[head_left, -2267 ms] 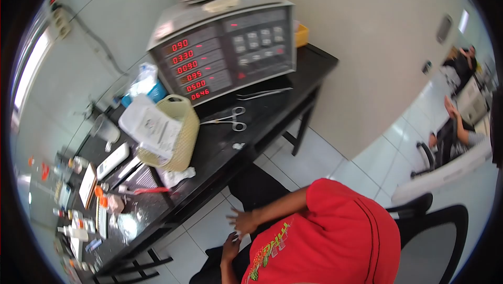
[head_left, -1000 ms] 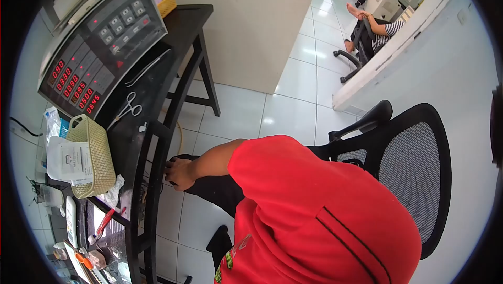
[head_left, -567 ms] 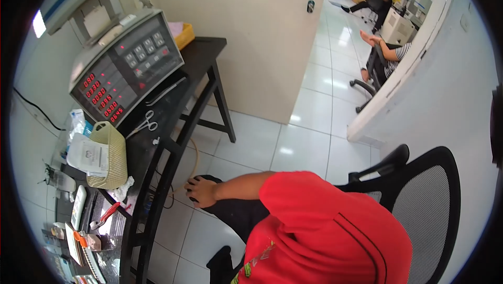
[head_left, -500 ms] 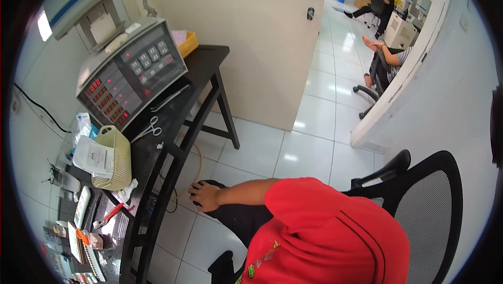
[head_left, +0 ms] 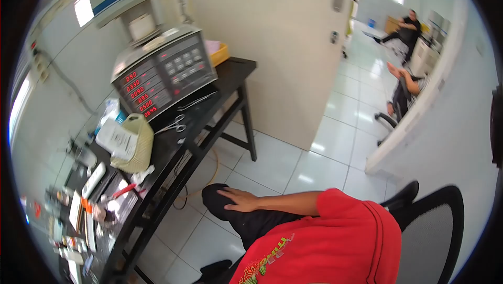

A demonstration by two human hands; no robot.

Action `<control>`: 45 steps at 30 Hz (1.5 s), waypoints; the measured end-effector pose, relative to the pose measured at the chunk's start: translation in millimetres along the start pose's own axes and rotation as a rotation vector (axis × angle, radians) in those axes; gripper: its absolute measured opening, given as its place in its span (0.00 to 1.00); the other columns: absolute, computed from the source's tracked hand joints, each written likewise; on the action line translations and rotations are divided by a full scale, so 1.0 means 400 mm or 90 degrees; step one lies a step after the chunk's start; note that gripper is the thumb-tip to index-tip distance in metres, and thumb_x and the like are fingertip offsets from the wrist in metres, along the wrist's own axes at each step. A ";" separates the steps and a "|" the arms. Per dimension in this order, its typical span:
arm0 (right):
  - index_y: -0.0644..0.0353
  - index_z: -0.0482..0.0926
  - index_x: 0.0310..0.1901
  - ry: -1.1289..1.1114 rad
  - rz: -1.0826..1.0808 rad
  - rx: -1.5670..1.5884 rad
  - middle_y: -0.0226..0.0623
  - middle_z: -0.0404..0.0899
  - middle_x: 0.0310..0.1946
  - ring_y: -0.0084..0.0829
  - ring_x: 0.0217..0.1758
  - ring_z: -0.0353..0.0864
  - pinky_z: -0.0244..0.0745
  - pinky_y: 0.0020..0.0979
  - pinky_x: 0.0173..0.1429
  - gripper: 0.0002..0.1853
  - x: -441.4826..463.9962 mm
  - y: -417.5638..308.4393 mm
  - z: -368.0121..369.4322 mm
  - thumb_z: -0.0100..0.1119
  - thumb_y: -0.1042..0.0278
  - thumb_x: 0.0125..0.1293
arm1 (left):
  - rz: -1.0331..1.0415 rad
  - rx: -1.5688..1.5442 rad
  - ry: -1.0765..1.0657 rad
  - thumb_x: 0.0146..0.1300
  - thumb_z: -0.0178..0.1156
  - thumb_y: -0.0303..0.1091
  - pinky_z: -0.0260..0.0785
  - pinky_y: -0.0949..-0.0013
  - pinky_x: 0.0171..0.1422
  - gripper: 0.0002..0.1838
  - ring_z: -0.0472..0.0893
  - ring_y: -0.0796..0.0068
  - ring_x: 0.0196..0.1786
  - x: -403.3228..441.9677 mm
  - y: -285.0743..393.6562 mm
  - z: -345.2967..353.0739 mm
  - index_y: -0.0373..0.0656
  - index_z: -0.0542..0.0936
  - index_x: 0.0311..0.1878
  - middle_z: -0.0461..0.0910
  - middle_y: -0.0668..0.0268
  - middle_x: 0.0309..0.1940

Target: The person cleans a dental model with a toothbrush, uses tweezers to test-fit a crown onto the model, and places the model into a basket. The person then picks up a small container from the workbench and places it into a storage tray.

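Observation:
My right hand [head_left: 241, 200] lies on my right knee [head_left: 214, 196], palm down with its fingers apart, and holds nothing. My left hand is out of view. Beyond the knee is a long black table [head_left: 198, 118]. On it rest scissor-like clamps [head_left: 177, 124], long tweezers [head_left: 196, 101] and a woven basket [head_left: 145, 147] with a labelled white container [head_left: 118, 140] in it. Behind them stands a grey control unit [head_left: 170, 74] with lit red digits.
An office chair [head_left: 435, 231] is behind my back. A yellow tray [head_left: 221, 54] sits at the table's far end. A door [head_left: 272, 63] stands beside an opening, past which two people sit: one in black [head_left: 409, 29], another partly hidden [head_left: 411, 84]. Bottles and tools crowd the table's near end.
The view has swung about. Earlier both my hands were near each other over my lap; then my right hand came onto my knee, and its fingers now look straighter. My left hand has left the view.

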State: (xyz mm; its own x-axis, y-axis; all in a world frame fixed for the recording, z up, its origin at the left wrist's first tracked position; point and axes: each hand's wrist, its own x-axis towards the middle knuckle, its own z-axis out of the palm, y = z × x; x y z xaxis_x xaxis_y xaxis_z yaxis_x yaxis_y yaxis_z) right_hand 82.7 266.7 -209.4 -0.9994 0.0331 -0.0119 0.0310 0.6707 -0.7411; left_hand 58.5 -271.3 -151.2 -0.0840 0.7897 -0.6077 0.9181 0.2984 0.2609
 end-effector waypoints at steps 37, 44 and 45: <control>0.59 0.78 0.59 -0.347 0.099 -0.118 0.53 0.83 0.54 0.56 0.57 0.82 0.78 0.51 0.61 0.22 -0.126 0.479 0.201 0.52 0.55 0.70 | -0.533 -0.540 0.761 0.79 0.43 0.49 0.46 0.56 0.84 0.36 0.50 0.43 0.82 0.306 0.128 -0.008 0.43 0.47 0.83 0.48 0.44 0.81; 0.56 0.76 0.60 -0.299 -0.035 -0.148 0.51 0.81 0.53 0.53 0.57 0.82 0.79 0.50 0.59 0.20 -0.188 0.408 0.127 0.51 0.65 0.69 | -0.707 -0.758 0.749 0.79 0.43 0.46 0.46 0.60 0.84 0.36 0.55 0.49 0.82 0.485 0.146 -0.108 0.40 0.48 0.82 0.53 0.46 0.80; 0.56 0.75 0.61 -0.253 -0.065 -0.129 0.51 0.80 0.55 0.53 0.58 0.82 0.78 0.50 0.60 0.20 -0.203 0.417 0.136 0.51 0.66 0.69 | -0.740 -0.776 0.729 0.79 0.43 0.46 0.47 0.59 0.84 0.35 0.56 0.48 0.81 0.490 0.155 -0.130 0.40 0.49 0.82 0.55 0.46 0.80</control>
State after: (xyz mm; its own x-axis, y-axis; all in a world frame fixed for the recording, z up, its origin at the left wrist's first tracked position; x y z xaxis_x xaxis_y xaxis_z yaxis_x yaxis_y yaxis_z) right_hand 167.9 335.7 -368.7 -0.9250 -0.3012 -0.2314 -0.1053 0.7887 -0.6058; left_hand 78.7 -70.0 -215.1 -0.9247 -0.2385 -0.2968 -0.3806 0.5565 0.7386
